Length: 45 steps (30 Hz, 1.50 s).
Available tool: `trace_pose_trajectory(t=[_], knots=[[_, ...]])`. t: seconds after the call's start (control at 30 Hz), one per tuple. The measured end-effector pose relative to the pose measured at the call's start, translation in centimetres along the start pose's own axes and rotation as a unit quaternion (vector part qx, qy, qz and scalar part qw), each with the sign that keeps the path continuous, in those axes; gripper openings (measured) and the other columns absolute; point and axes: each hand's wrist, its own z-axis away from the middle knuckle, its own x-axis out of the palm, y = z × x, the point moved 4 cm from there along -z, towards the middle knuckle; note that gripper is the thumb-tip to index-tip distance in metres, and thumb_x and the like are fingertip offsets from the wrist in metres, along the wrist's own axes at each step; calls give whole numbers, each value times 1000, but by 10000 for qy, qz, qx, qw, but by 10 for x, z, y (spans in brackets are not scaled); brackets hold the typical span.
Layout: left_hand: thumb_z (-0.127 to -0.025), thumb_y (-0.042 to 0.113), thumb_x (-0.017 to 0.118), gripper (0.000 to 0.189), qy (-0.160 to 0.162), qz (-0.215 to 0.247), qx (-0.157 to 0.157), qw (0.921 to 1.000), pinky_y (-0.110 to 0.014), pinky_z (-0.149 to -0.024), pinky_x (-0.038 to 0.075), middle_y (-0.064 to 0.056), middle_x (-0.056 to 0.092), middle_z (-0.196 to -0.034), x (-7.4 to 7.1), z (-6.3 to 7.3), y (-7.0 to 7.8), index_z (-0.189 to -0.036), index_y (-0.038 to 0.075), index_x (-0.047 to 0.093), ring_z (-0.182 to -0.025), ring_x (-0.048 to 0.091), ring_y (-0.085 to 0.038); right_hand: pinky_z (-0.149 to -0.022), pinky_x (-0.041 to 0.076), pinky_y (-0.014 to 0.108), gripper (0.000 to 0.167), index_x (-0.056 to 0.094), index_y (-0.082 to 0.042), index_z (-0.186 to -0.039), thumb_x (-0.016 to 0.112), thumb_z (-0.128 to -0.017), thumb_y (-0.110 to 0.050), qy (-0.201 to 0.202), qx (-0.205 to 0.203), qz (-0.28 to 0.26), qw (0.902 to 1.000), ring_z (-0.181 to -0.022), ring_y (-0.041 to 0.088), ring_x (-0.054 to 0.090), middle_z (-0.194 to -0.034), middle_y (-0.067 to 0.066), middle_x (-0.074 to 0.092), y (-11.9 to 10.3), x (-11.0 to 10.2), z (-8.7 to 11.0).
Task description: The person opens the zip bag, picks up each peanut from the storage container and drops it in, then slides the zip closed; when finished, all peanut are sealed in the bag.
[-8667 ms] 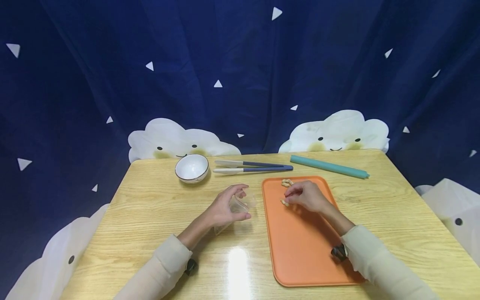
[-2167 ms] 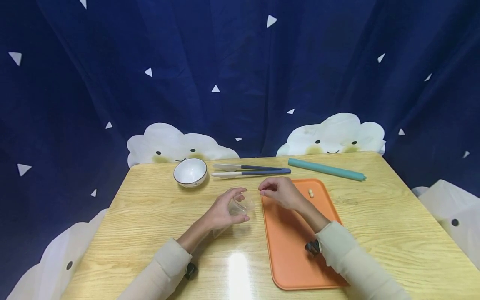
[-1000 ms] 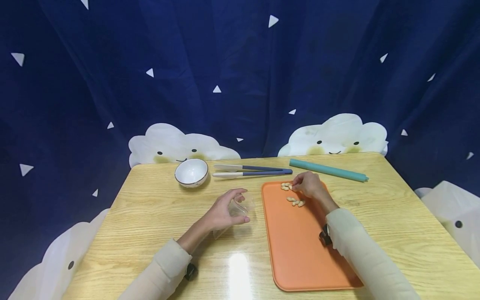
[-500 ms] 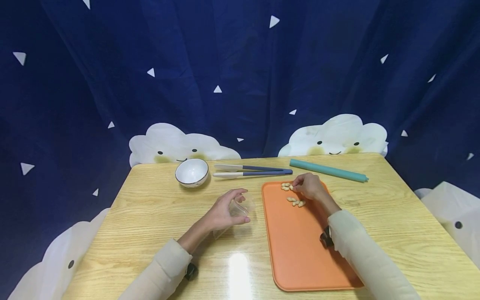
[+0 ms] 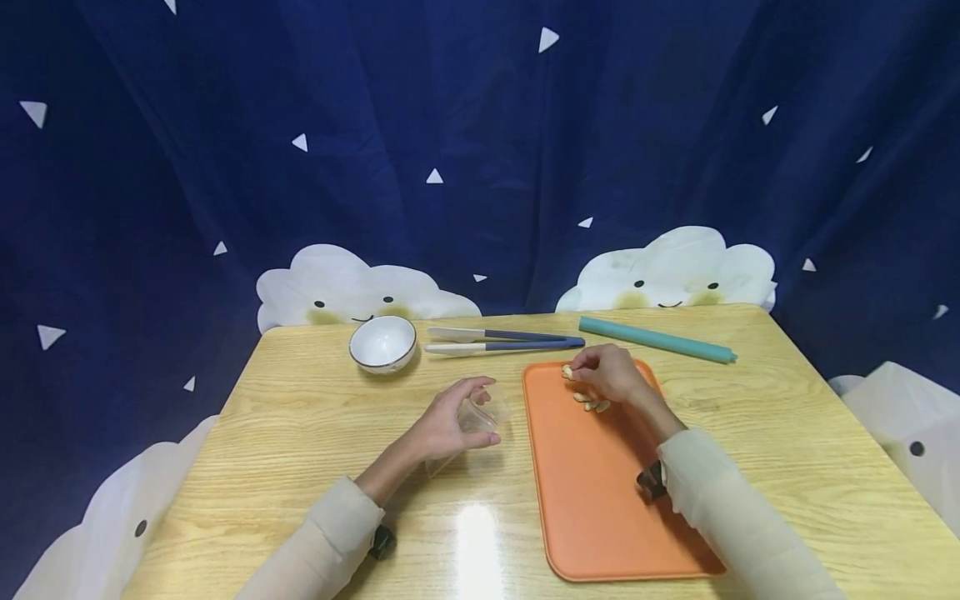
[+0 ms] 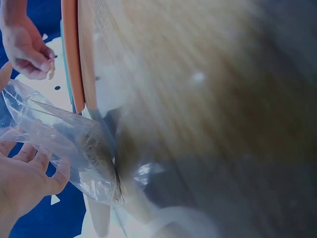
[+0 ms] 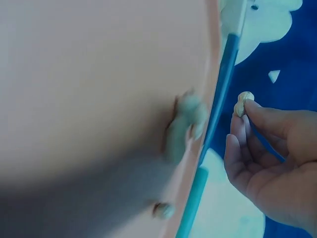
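Observation:
My left hand (image 5: 446, 427) curls round a clear plastic bag (image 5: 476, 417), its mouth spread between thumb and fingers. In the left wrist view a brownish content (image 6: 96, 153) shows blurred through the film low in the bag. My right hand (image 5: 611, 373) is over the far end of the orange tray (image 5: 615, 508), thumb and fingertips pinching a peanut in its shell (image 7: 242, 102). Below that hand, several more peanuts (image 5: 591, 403) lie on the tray, some of them partly hidden by the hand in the head view.
Behind the bag lies a pair of blue and white tongs (image 5: 517, 345), with a white bowl (image 5: 382, 343) to their left. A teal stick-like tube (image 5: 660, 339) lies beyond the tray near the table's back edge. A dark blue curtain (image 5: 480, 125) hangs behind.
Earlier my right hand was by the bag, then came back to the peanuts at the tray's far end. It has since picked up a peanut and shifted slightly left. My left hand stays put.

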Motion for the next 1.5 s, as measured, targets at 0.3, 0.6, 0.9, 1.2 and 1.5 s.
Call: trace_pose_trajectory(t=[0.3,0.6,0.9,1.2,1.5], knots=[[-70,31,82,82,61,71,20,10000,-50,-104,38,-11,62,-121,-1,0,1,-140,13,43,-116,56,-24,-50,45,25,8,70,-10,-93,65,-89,-14,-345,-332,-580,9972,-57,15,55,-89,10,70,-41,16,8],[-70,30,82,81,71,70,93,9999,-50,-103,38,-13,61,-119,-1,-1,0,-139,13,43,-113,56,-23,-68,50,25,5,71,-9,-89,67,-87,-11,-337,-1327,-533,9891,-76,9,60,-84,1,71,-86,29,19],[-72,29,81,78,72,61,72,9999,-51,-102,38,-11,61,-120,0,0,-1,-139,18,43,-114,56,-23,-64,48,20,6,72,-8,-89,68,-86,-10,-553,-1690,-637,9820,-70,5,57,-81,0,70,-104,45,24],[-72,27,81,79,77,93,83,9999,-51,-102,38,-11,60,-120,-2,0,0,-139,15,43,-113,56,-23,-68,50,21,5,72,-13,-90,68,-86,-13,-547,-1527,-614,9848,-75,6,59,-83,-3,70,-99,41,26],[-71,31,81,80,90,72,40,9999,-49,-102,39,-8,61,-119,-3,0,0,-139,14,43,-114,55,-22,-72,51,29,6,72,-10,-91,68,-86,-12,-342,-1327,-492,9893,-79,10,62,-85,-1,71,-75,28,20]])
